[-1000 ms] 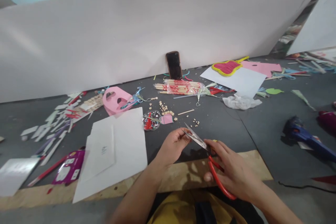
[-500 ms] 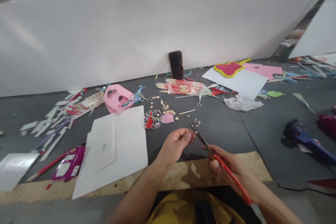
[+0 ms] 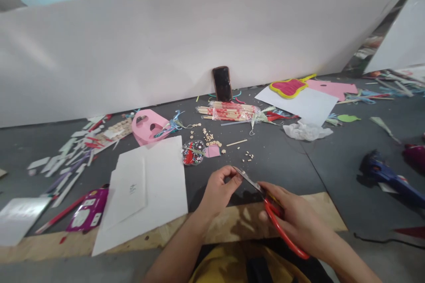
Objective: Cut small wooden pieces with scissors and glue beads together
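On a dark grey work surface (image 3: 282, 163) with a plywood strip (image 3: 229, 230) along its near edge, the inventory runs as follows.

Hands, two. Red-handled scissors (image 3: 254, 181), one pair, lie between them, with the blades pointing toward 10 o'clock and their tips just beside the left hand (image 3: 219, 188). The right hand (image 3: 295, 216) is clenched around the red loops, gripping the scissors. The left hand is curled, its fingers (image 3: 229, 177) pinched together at the blade tips. Whether they hold some small scrap is hard to say at this resolution. Both forearms reach forward from the bottom of the view, the left angled toward 1 o'clock and the right toward 11 o'clock.

Around the hands: at 12 o'clock, one phone (image 3: 222, 84) stands propped against a white board (image 3: 199, 44), with one plastic-wrapped bundle of wooden sticks (image 3: 229, 111) before it. At 11 o'clock are one round bead-decorated disc (image 3: 193, 152), one small pink square (image 3: 212, 151) and many loose wooden beads (image 3: 208, 137). At 10 o'clock lies one pink foam cutout (image 3: 148, 127). At 9 o'clock are white paper sheets (image 3: 148, 196), at least two, overlapping. At 3 o'clock lies one blue glue gun (image 3: 381, 174). At 1 o'clock are one yellow-rimmed pink foam shape (image 3: 288, 88) and one crumpled white tissue (image 3: 307, 131).
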A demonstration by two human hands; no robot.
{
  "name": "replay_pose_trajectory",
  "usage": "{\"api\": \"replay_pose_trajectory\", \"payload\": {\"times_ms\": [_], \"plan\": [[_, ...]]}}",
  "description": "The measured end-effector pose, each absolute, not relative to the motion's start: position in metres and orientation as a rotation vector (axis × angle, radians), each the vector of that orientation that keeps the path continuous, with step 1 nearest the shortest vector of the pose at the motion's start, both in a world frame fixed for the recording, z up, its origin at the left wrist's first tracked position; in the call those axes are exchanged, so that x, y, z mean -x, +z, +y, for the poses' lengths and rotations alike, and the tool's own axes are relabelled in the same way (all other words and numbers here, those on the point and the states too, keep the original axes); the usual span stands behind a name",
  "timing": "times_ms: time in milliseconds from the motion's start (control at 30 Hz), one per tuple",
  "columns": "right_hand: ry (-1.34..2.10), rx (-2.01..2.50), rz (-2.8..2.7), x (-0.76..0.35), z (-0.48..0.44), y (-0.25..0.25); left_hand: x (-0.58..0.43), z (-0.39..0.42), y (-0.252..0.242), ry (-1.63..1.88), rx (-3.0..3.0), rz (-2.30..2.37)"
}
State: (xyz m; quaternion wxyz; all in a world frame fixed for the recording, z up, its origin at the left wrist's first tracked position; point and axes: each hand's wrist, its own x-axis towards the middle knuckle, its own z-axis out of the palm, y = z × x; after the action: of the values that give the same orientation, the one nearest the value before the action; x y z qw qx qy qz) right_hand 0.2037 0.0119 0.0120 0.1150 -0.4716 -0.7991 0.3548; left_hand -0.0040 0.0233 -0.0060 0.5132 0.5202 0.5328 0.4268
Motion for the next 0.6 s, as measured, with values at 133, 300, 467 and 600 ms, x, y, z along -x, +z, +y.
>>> {"api": "replay_pose_trajectory", "payload": {"times_ms": [133,300,467,600], "plan": [[0.83,1.413,-2.468,-0.223,0.016,0.012,0.01,0.035,-0.005,0.994,-1.498,1.413],[0.81,1.613,-2.22,-0.257,0.014,0.004,0.011,0.07,-0.005,0.614,-2.009,1.775],[0.982,1.702,-1.635,-0.269,0.008,-0.014,0.002,0.095,-0.012,0.393,-2.172,1.822],[1.02,1.567,-1.249,-0.262,0.005,-0.018,0.002,0.103,-0.017,0.323,-2.222,1.868]]}}
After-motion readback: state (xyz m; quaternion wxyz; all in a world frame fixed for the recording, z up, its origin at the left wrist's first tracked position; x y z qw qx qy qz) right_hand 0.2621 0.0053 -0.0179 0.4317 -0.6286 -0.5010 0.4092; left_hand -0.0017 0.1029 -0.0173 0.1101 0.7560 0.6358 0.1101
